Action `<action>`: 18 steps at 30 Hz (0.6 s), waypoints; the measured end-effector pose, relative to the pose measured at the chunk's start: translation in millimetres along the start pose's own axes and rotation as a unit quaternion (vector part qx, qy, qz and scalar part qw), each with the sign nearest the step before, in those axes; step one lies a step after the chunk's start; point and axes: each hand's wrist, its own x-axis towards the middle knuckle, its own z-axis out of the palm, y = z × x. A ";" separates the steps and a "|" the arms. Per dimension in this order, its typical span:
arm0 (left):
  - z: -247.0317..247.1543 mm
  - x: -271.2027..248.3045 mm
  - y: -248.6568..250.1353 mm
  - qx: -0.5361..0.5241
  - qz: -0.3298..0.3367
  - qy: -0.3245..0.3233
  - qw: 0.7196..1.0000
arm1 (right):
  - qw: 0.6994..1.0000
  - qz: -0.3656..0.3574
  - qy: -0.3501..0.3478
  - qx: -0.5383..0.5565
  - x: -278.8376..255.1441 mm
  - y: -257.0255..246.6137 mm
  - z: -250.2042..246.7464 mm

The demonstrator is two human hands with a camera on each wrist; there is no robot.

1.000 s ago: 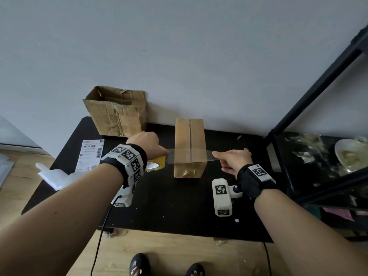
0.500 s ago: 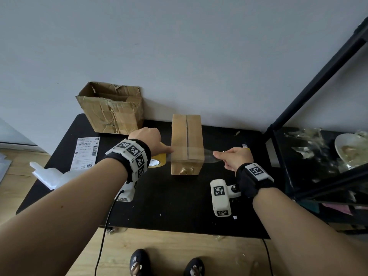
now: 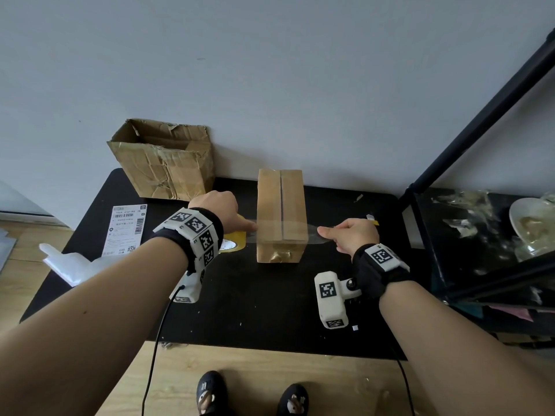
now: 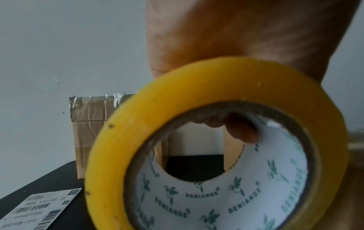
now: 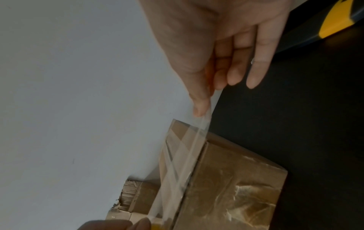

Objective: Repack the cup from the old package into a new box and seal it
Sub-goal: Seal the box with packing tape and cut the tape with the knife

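Observation:
A closed new cardboard box lies lengthwise in the middle of the black table, its top flaps meeting in a seam. A clear strip of tape stretches across the box top near its front end. My left hand holds the yellow tape roll at the box's left side, fingers through the core. My right hand pinches the strip's free end to the right of the box. The cup is not visible.
The torn old box stands open at the back left against the wall. A shipping label and white foam wrap lie at the left. A black shelf frame with clutter stands on the right.
The head view has tilted, so everything sits lower in the frame. Both hands keep the tape stretched over the box; the strip lies slightly lower on the top.

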 end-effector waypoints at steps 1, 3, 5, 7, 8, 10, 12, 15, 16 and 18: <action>0.8 0.5 -0.1 -0.003 -0.002 -0.003 1.000 | 1.000 0.001 -0.001 -0.004 0.8 0.5 0.7; 2.9 1.9 -0.2 -0.012 -0.004 -0.011 1.000 | 1.000 0.002 -0.004 -0.010 1.9 2.4 2.0; 5.5 4.3 -0.1 -0.021 -0.007 -0.018 1.000 | 1.000 0.004 -0.005 -0.013 3.8 4.8 3.2; 7.6 5.7 -0.5 -0.030 -0.007 -0.023 0.999 | 1.000 0.007 -0.008 -0.019 5.8 6.7 4.7; 8.1 6.0 -0.5 -0.033 -0.007 -0.024 0.999 | 1.000 0.008 -0.008 -0.024 6.5 7.4 5.3; 8.7 5.8 0.0 -0.036 -0.006 -0.028 0.999 | 0.999 0.011 -0.009 -0.030 7.3 8.5 6.0; 9.5 5.3 1.2 -0.038 -0.006 -0.033 0.999 | 0.999 0.018 -0.015 -0.034 7.9 9.3 5.8; 12.1 6.1 3.0 -0.034 -0.009 -0.032 0.999 | 0.999 0.027 -0.016 -0.039 9.1 10.5 5.9; 13.3 6.8 3.4 -0.033 -0.011 -0.032 0.999 | 0.999 0.028 -0.016 -0.038 10.2 11.3 6.4; 16.1 8.2 3.3 -0.030 -0.018 -0.037 0.999 | 0.999 0.027 -0.022 -0.038 11.6 14.7 9.5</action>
